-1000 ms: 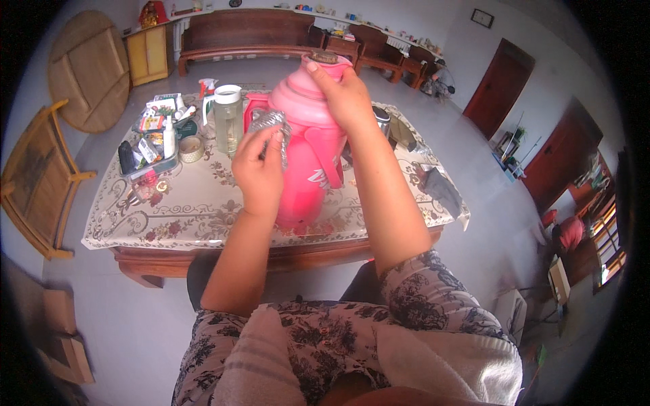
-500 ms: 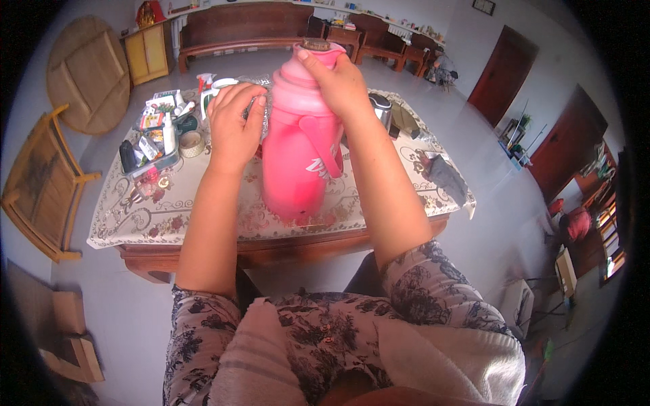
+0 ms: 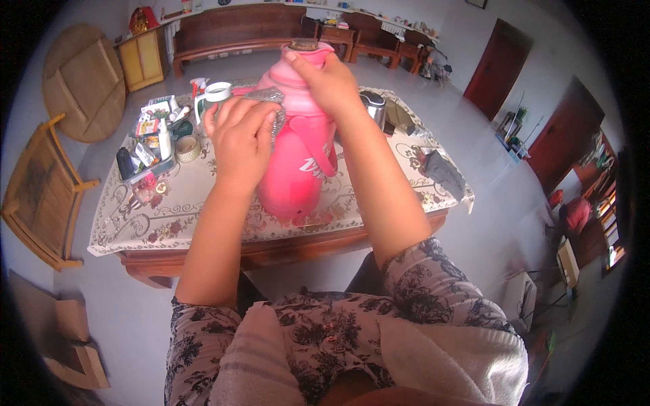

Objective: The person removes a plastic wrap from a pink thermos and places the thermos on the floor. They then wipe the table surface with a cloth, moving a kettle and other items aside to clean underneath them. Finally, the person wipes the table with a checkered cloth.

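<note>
A tall pink thermos flask [image 3: 291, 183] stands on the table, its cork-like stopper [image 3: 304, 45] showing at the top. My right hand [image 3: 328, 81] is closed round the flask's neck and spout, thumb near the rim. A pink strap-like handle hangs down the flask's side. Close to the flask's left side, my left hand [image 3: 242, 139] pinches a crinkled silvery sheet [image 3: 273, 100]; the sheet lies against the pink shoulder, and its exact kind is unclear. Behind my left hand stands a white-rimmed jug [image 3: 215, 91], partly hidden.
On the patterned tablecloth [image 3: 169, 227] are a box of small packages and bottles [image 3: 152, 155], a roll of tape [image 3: 187, 148], a metal kettle [image 3: 373, 108] and a grey cloth [image 3: 443, 174]. A wooden bench [image 3: 237, 34] stands beyond; a wooden chair [image 3: 44, 193] is at left.
My left hand has closed on the silvery sheet and brought it up against the flask's shoulder. My right hand keeps its hold on the neck. The view has shifted slightly.
</note>
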